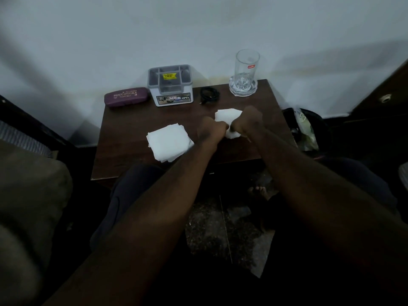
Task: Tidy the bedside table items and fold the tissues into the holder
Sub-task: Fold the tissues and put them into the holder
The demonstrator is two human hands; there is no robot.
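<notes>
Folding looks like the step in hand: one white tissue (pixel 228 114) lies on the bench (pixel 132 120), right of centre, and both hands are on it. The left hand (pixel 210 130) and right hand (pixel 247 122) sit knuckle to knuckle, nearly touching. Both have their fingers curled in on the near end of the sheet, so I'd call that a pinch from each side. The fingertips themselves are hidden behind the knuckles, though. The tissue's long axis runs roughly away from the person, with its far end poking out beyond the hands.

Where it has to go is the grey-and-white holder (pixel 171 89), at the back edge of the bench, beyond the hands and off to the left. That makes the left hand the nearer one for the drop-in, by my guess.

A stack of tissues (pixel 169 143) waits near the front-left, well apart from the holder. Along the back there's also a maroon glasses case (pixel 126 97) just left of the holder, a coiled black cable (pixel 209 96) just right of it, and a glass (pixel 247 62) in the far right corner.
</notes>
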